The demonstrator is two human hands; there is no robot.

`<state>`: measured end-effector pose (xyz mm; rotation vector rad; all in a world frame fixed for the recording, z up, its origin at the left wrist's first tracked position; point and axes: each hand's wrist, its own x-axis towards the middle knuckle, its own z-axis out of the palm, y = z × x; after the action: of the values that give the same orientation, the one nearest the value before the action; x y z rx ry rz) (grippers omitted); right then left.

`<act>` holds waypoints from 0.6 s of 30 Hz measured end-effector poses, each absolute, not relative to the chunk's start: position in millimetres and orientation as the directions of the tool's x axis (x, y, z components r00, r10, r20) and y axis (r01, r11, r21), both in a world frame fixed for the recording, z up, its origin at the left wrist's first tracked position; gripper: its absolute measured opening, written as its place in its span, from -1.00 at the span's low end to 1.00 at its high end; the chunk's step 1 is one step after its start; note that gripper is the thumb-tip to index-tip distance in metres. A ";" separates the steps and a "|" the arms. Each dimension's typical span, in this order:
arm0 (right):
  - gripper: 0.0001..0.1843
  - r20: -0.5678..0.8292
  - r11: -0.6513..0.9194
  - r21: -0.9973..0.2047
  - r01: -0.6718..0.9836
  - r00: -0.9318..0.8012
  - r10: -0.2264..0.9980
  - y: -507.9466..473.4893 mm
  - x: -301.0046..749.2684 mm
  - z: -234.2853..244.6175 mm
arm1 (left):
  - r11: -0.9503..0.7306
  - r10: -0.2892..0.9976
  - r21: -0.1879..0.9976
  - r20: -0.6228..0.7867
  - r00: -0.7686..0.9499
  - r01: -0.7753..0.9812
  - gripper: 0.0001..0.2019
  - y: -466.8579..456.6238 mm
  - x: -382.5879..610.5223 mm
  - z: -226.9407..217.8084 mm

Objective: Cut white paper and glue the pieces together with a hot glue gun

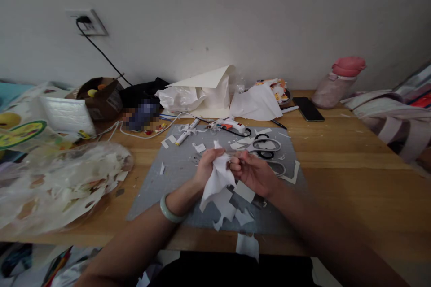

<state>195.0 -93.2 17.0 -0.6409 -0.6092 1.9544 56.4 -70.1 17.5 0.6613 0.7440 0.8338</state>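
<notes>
A crumpled white tissue-like sheet (218, 178) hangs from my left hand (208, 165), whose thumb and fingers pinch its upper part. My right hand (253, 171) is close beside it, fingers curled, the fingertips near the top of the sheet. Something thin and pale spans the small gap between both hands, too small to name. Two pairs of scissors, one with grey handles (273, 145), lie just beyond my right hand on a grey cutting mat (151, 195). White paper scraps (244, 217) are scattered below my hands.
A white-and-orange glue gun (232, 124) and a white pen-like tool (186, 132) lie at the mat's far edge. Behind are folded paper (205, 80), a phone (308, 109) and a pink bottle (338, 81). A plastic bag of scraps (67, 184) fills the left.
</notes>
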 end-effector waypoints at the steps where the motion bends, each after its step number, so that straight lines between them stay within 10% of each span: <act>1: -0.62 -0.184 -0.416 -0.652 -0.634 -0.399 0.898 -92.8 195.5 18.4 | 0.515 0.825 0.757 -0.312 0.471 -0.401 -0.74 -70.1 56.6 18.5; 9: -0.67 -0.202 -0.339 -0.815 -0.470 -0.318 0.926 -89.2 195.8 11.6 | 0.276 0.904 0.926 -0.158 0.398 -0.257 -0.70 -69.1 61.4 19.2; 18: -0.60 -0.139 -0.358 -0.756 -0.548 -0.401 0.906 -93.2 194.2 14.5 | 0.383 0.886 0.840 -0.217 0.411 -0.383 -0.75 -72.7 56.7 22.9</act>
<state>194.2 -93.2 14.5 -0.6910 -0.7783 1.8982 56.7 -72.7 22.9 0.7936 0.7515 0.9137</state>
